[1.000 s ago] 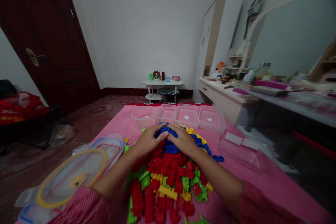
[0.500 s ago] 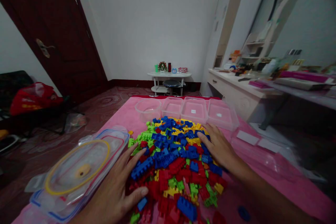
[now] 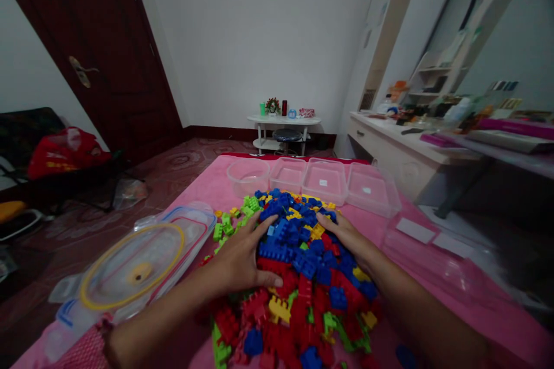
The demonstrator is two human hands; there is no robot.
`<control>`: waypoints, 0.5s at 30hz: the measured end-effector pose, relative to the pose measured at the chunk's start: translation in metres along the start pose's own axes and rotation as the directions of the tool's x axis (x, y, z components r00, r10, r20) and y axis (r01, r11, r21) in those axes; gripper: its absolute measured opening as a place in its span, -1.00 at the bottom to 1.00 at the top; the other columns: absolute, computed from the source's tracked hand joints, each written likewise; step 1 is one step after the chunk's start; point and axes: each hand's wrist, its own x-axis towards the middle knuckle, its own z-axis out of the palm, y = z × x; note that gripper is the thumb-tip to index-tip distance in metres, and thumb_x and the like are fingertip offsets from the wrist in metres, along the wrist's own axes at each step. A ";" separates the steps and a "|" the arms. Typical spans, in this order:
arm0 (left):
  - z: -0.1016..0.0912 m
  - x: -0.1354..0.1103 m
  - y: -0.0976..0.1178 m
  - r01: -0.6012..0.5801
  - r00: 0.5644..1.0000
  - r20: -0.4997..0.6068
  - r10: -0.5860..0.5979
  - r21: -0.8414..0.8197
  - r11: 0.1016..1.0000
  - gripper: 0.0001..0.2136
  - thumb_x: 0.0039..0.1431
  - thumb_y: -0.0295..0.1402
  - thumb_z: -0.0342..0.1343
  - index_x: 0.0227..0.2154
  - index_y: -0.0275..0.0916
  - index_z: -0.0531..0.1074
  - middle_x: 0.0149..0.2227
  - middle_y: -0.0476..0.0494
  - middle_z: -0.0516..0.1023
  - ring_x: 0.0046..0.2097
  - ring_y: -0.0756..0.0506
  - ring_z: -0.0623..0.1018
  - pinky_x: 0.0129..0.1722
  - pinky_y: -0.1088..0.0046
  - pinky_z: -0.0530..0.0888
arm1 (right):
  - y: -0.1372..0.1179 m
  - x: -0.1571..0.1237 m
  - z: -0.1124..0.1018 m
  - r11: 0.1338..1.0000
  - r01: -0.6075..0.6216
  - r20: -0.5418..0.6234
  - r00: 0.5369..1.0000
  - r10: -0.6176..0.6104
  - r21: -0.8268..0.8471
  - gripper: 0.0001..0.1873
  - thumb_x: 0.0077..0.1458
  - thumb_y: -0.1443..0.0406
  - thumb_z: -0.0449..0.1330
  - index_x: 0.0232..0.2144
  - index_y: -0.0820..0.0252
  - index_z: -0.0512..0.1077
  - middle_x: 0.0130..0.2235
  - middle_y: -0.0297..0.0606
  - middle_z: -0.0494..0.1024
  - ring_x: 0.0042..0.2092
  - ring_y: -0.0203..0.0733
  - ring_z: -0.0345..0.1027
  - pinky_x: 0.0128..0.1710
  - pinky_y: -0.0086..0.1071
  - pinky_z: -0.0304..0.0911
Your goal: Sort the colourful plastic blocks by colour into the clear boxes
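Note:
A heap of toy building bricks in blue, red, yellow and green covers the middle of the pink cloth. My left hand presses on the left side of the heap, thumb and fingers spread around blue and red bricks. On the heap's far right side lies my right hand, fingers stretched over blue bricks and partly hidden among them. Neither hand visibly grasps a single brick. Green bricks lie loose beyond my left hand.
Behind the heap stand a round clear container and several rectangular ones. Clear lids are stacked at the left. Another clear container lies at the right. A blue round piece sits near the front right.
My left hand has moved right and forward into the heap, pushing bricks inward. Blue bricks are bunched closer between the hands. My right hand stays at the heap's right side. The view has shifted slightly.

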 end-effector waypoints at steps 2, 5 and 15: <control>0.001 0.008 -0.001 -0.016 1.000 -0.002 0.016 -0.039 0.999 0.03 -0.25 0.09 0.27 0.29 -0.07 -0.09 0.30 -0.34 0.02 0.28 -0.35 0.11 0.18 0.01 0.19 | -0.009 0.000 0.010 0.998 -0.019 0.023 1.000 0.017 0.064 -0.47 0.03 -0.02 0.16 -0.02 0.13 0.36 -0.06 -0.20 0.54 -0.02 -0.03 0.42 0.01 -0.10 0.30; -0.001 0.016 -0.003 -0.064 0.998 -0.023 0.062 -0.111 0.992 0.01 -0.25 0.01 0.31 0.28 -0.10 -0.04 0.28 -0.31 0.11 0.27 -0.32 0.16 0.18 0.05 0.21 | -0.022 -0.001 0.024 0.998 0.008 0.034 0.999 -0.010 0.057 -0.45 0.00 0.00 0.20 -0.01 0.10 0.35 -0.02 -0.22 0.52 0.02 -0.02 0.39 0.03 -0.10 0.29; -0.052 -0.038 -0.005 -0.198 0.979 0.019 0.203 -0.153 0.968 -0.17 -0.08 -0.05 0.24 0.26 0.06 -0.01 0.29 -0.11 0.11 0.26 -0.27 0.19 0.18 0.09 0.23 | -0.054 -0.076 0.005 0.896 0.278 0.262 0.946 -0.192 -0.346 -0.21 0.00 0.00 0.19 0.25 -0.05 0.05 0.25 -0.26 0.19 0.24 0.04 0.06 0.19 -0.03 0.07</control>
